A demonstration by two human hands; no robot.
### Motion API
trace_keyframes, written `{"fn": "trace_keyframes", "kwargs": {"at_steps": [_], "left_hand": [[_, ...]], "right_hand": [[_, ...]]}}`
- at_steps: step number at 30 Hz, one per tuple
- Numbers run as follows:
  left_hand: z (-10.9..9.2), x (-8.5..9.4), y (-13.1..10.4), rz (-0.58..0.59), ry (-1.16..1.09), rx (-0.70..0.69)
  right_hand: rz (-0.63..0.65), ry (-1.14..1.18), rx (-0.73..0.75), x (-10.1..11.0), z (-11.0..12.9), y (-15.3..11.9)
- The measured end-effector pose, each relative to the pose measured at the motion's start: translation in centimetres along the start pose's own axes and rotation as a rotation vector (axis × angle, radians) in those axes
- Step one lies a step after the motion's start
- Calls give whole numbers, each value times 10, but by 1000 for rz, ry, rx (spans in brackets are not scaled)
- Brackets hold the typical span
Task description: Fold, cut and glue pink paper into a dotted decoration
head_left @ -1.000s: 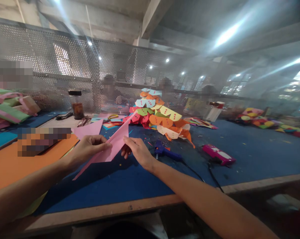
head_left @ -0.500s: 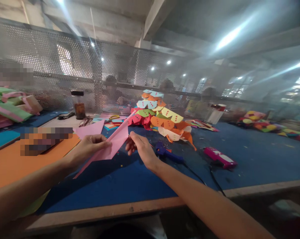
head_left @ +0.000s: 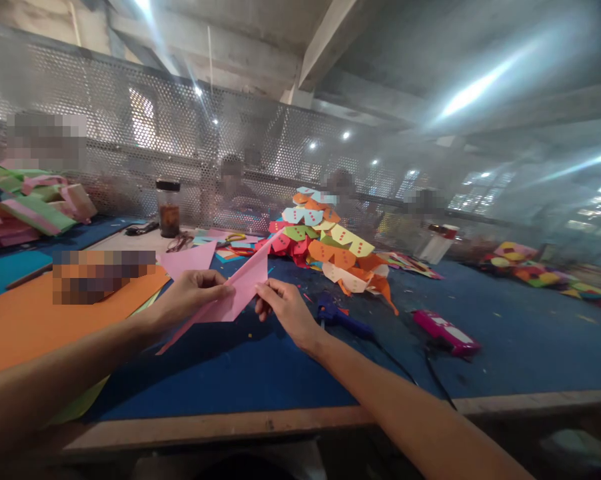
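A folded sheet of pink paper (head_left: 244, 285) is held up above the blue tabletop, creased lengthwise with a thin strip trailing down to the left. My left hand (head_left: 200, 293) pinches its left side between thumb and fingers. At the sheet's right edge, my right hand (head_left: 283, 305) has thumb and forefinger closed on the paper, the other fingers curled under. Just right of that hand lies a blue glue gun (head_left: 343, 317) with a black cord. Behind the sheet rises a pile of coloured paper cut-outs with red dots (head_left: 330, 253).
Orange sheets (head_left: 25, 327) lie at left, beside another pink sheet (head_left: 190, 259). A dark-lidded jar (head_left: 169, 210) stands behind them. A magenta device (head_left: 446, 332) with a cord lies at right. Folded paper pieces (head_left: 40, 207) are heaped far left. A perforated metal screen (head_left: 180, 133) bounds the back.
My right thumb and forefinger have closed on the pink paper's right edge, where the thumb was raised before. The whole view has shifted slightly; my left hand keeps its hold.
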State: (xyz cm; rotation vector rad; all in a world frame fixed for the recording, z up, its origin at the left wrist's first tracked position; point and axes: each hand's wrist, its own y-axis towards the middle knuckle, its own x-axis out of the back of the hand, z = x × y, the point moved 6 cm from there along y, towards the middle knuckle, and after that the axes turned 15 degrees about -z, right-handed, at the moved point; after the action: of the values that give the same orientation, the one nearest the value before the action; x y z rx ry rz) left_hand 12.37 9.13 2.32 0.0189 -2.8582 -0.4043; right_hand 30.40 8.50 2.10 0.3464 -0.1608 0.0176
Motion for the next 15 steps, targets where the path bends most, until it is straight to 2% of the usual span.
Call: {"fn": "trace_keyframes", "kwargs": {"at_steps": [8, 15], "left_hand": [[-4, -2, -3, 29, 39, 0], [6, 0, 2, 70, 71, -18]], "right_hand": [[9, -3, -4, 1, -2, -1], [-40, -66, 32, 6, -2, 2]]}}
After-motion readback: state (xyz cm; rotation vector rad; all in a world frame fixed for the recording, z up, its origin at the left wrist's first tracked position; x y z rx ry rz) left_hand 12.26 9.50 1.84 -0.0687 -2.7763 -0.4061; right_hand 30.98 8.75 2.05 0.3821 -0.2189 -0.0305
